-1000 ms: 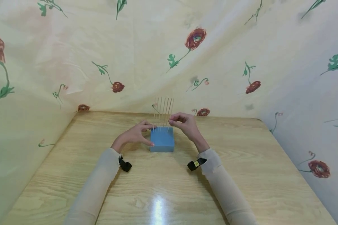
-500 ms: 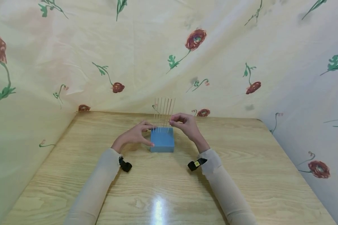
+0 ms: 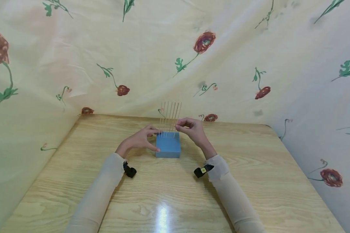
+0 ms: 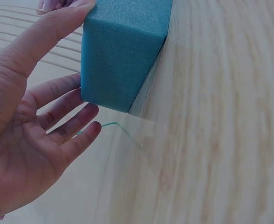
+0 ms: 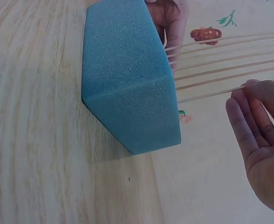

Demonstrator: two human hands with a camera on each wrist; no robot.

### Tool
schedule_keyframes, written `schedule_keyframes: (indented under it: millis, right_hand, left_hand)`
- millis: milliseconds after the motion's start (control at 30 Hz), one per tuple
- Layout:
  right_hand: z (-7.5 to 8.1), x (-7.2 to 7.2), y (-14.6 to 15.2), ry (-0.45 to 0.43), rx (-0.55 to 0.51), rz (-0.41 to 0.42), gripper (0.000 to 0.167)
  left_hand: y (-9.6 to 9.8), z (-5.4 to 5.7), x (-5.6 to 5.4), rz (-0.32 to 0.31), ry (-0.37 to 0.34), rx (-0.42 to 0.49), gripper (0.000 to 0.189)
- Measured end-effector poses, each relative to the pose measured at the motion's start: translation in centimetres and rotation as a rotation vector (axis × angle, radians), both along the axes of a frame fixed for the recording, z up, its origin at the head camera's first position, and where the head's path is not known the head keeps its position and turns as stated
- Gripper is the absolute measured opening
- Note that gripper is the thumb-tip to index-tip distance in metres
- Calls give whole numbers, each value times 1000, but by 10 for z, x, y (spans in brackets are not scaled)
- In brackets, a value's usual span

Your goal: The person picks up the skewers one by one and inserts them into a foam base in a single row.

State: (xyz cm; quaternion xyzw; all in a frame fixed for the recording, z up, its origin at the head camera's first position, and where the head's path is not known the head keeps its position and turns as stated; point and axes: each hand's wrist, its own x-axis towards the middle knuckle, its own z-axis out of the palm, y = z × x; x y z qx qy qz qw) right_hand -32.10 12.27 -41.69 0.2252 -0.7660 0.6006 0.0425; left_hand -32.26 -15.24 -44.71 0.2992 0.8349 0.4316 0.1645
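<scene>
A blue foam block point(image 3: 168, 147) sits on the wooden table, with a row of several thin wooden skewers point(image 5: 221, 70) standing in it along its far side. My left hand point(image 3: 138, 138) steadies the block from the left, thumb at the near left part and fingers at the far side. In the left wrist view the thumb point(image 4: 58, 30) and some fingertips touch the foam. My right hand point(image 3: 194, 131) pinches the rightmost skewer point(image 5: 211, 94) between thumb and fingertips, a little above the block. That skewer's lower end meets the foam, and it leans slightly to the right.
The wooden table point(image 3: 169, 191) ends at a flowered cloth point(image 3: 151, 64) hanging behind and at both sides. Black wrist cameras point(image 3: 130, 171) are strapped to both wrists.
The top of the rightmost skewer has tipped slightly to the right. Both hands and the block have stayed in place. The head view has shifted a little.
</scene>
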Motion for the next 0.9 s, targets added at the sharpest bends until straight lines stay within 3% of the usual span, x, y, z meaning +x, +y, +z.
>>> schedule_keyframes:
  millis: [900]
  right_hand:
    - [0, 7, 0, -18, 13, -16, 15]
  left_hand:
    - [-1, 1, 7, -18, 16, -13, 89]
